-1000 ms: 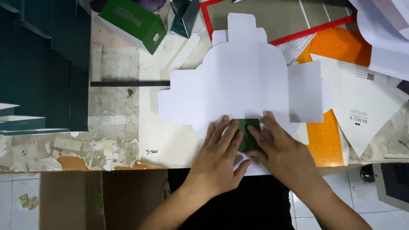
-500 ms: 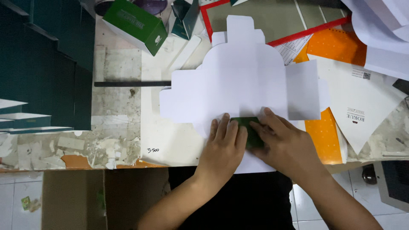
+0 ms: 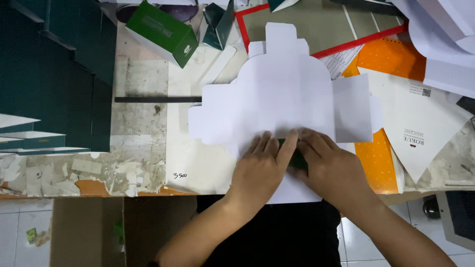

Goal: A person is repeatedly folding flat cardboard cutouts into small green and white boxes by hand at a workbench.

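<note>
A large white die-cut cardboard box blank lies flat on the worn workbench, its tabs pointing away from me. My left hand and my right hand press side by side on its near edge. Between the fingertips a dark green flap shows, folded up from the blank's near part. Both hands lie flat with fingers together on that fold. The near edge of the blank is hidden under my hands.
A green carton lies at the back left. Dark green folded boxes are stacked at the left. Orange sheets and white printed blanks lie at the right, a red-edged mat behind. A black strip lies left of the blank.
My hands have slid slightly left along the near edge of the blank, and less of the green flap shows between my fingers.
</note>
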